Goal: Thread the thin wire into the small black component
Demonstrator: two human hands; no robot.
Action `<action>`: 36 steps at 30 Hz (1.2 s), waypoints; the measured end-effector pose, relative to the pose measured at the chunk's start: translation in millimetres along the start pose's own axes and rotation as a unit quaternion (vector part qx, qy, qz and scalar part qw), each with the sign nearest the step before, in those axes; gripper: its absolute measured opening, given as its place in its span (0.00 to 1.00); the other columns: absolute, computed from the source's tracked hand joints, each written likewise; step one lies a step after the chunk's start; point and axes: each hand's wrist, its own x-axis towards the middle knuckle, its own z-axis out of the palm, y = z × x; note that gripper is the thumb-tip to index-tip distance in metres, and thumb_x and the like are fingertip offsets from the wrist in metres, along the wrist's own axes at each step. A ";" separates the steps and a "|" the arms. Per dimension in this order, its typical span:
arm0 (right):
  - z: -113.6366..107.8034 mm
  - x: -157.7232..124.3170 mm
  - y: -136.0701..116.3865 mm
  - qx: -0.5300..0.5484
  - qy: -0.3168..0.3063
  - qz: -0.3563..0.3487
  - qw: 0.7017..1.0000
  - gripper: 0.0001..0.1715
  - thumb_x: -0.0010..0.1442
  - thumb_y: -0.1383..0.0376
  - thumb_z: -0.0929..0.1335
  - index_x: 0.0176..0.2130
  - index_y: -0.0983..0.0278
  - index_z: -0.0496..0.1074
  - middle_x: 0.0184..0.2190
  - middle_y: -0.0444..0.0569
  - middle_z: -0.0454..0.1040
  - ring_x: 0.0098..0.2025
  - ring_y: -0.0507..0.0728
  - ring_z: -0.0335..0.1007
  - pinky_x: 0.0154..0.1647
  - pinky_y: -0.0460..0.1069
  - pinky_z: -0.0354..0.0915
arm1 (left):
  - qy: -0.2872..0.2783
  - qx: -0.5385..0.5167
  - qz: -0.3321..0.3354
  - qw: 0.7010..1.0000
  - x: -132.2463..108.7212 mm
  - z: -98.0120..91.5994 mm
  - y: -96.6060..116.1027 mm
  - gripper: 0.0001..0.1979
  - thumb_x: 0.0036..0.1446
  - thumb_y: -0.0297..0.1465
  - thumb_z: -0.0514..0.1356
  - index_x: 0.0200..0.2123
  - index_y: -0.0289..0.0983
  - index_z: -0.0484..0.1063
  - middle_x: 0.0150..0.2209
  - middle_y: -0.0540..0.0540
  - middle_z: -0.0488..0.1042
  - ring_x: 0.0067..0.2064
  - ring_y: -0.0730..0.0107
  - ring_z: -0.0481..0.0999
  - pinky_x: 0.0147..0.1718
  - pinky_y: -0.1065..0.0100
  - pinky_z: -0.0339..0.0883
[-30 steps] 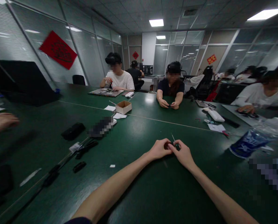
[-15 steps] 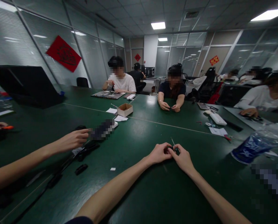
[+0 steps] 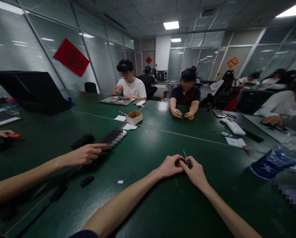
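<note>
Close together over the green table (image 3: 153,205), my two hands almost meet. My right hand (image 3: 196,171) is closed on a small screwdriver (image 3: 189,162), dark in the handle, with its thin metal shaft pointing up and a little left. Fingers and thumb of my left hand (image 3: 171,166) are curled in a pinch around a small dark piece, mostly hidden, so its kind does not show. The right thumb and fingertips touch or nearly touch the left ones.
On the left, a co-worker's hand (image 3: 87,154) reaches to a blurred-out phone-like device (image 3: 110,138). Nearby lie a black case (image 3: 82,141), a small black part (image 3: 87,181) and a white scrap (image 3: 120,181). Beyond is a small open box (image 3: 134,118); a blue-labelled bottle (image 3: 272,162) stands right.
The co-worker's hand on the left has shifted right and slightly down, towards the blurred device. My hands keep nearly the same pose. The whole view has shifted slightly.
</note>
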 end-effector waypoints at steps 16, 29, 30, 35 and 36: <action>-4.8 -3.1 -9.3 -0.004 -0.008 -0.003 1.000 0.20 0.56 0.48 0.63 0.35 0.62 0.67 0.26 0.46 0.71 0.27 0.54 0.66 0.26 0.47 0.59 | 0.003 -0.001 -0.004 1.000 -0.5 3.1 -0.1 0.19 0.49 0.32 0.61 0.46 0.35 0.69 0.37 0.46 0.76 0.35 0.70 0.75 0.35 0.70 0.67; -3.4 -3.8 -7.4 0.007 -0.017 0.003 1.000 0.20 0.57 0.48 0.63 0.36 0.62 0.67 0.26 0.47 0.71 0.27 0.56 0.67 0.25 0.48 0.61 | 0.002 -0.002 -0.007 1.000 -0.7 2.8 0.4 0.19 0.48 0.30 0.61 0.46 0.35 0.69 0.37 0.47 0.76 0.34 0.71 0.74 0.34 0.70 0.66; -3.4 -3.7 -7.3 0.004 -0.017 0.001 1.000 0.20 0.57 0.48 0.63 0.36 0.62 0.67 0.26 0.46 0.71 0.26 0.55 0.67 0.25 0.48 0.60 | 0.002 -0.001 -0.009 1.000 -0.4 3.2 -0.2 0.19 0.48 0.30 0.61 0.46 0.35 0.69 0.36 0.47 0.76 0.34 0.71 0.74 0.34 0.71 0.66; -3.0 -3.8 -5.8 0.003 -0.009 -0.010 1.000 0.20 0.57 0.48 0.63 0.36 0.62 0.67 0.25 0.45 0.71 0.26 0.55 0.66 0.25 0.48 0.60 | 0.001 -0.010 -0.003 1.000 0.0 3.9 -1.5 0.20 0.48 0.30 0.62 0.46 0.35 0.69 0.36 0.47 0.76 0.33 0.71 0.74 0.33 0.71 0.66; -3.0 -3.9 -5.6 0.005 -0.011 -0.010 1.000 0.19 0.57 0.48 0.63 0.36 0.62 0.67 0.25 0.45 0.71 0.26 0.55 0.66 0.25 0.48 0.60 | 0.000 -0.013 -0.002 1.000 -0.2 3.7 -1.3 0.20 0.48 0.30 0.62 0.46 0.35 0.69 0.36 0.47 0.76 0.34 0.71 0.74 0.34 0.71 0.66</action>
